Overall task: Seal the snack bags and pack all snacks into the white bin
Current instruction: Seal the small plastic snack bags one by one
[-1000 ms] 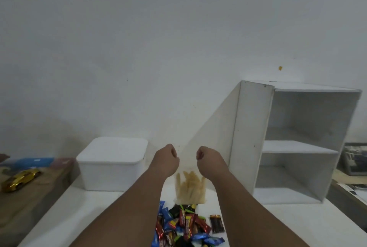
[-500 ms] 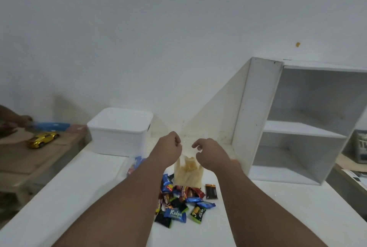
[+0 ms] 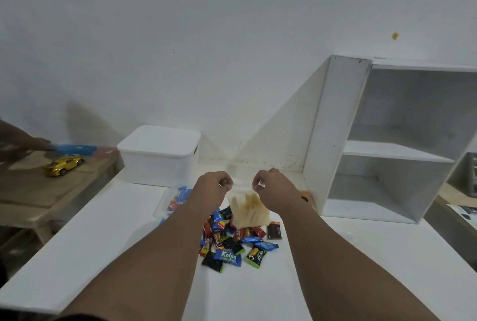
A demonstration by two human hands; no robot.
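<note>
Pinched the top edge of a clear snack bag (image 3: pixel 248 213) from both sides: left hand (image 3: pixel 212 191) at the left corner, right hand (image 3: pixel 274 191) at the right, thumb and forefinger of each closed on the thin film, remaining fingers curled in. Held the bag upright, glossy and almost invisible near the top, filled in its lower half with pale yellow stick-shaped snacks. Could not tell whether its bottom touched the sweets beneath.

Saw wrapped sweets (image 3: pixel 232 242) heaped just on the near side of the bag, on the smooth white table (image 3: pixel 103 230): small crinkled foil pillows in blue, red, black and green, one blue with "Kalpa" printed on it, one flat dark brown rectangle at the right edge of the heap. Noted a second clear bag (image 3: pixel 173 200) lying flat to the left, with blue and red wrappers inside, partly hidden by the left forearm.

Found the white bin (image 3: pixel 158 159) farther back and to the left, against the wall: matte plastic, boxy with rounded corners, lid on, well apart from the held bag.

Made out a white two-tier shelf unit (image 3: pixel 387 151) at the right, open-fronted and flat-panelled, and a small orange object (image 3: pixel 306 196) at its foot, mostly covered by the right wrist. Spotted at far left a bare wooden table (image 3: pixel 33 191) with a shiny yellow toy car (image 3: pixel 64 165) on it, and another person's hand (image 3: pixel 23 141) on a blue object (image 3: pixel 76 149), blurred.
</note>
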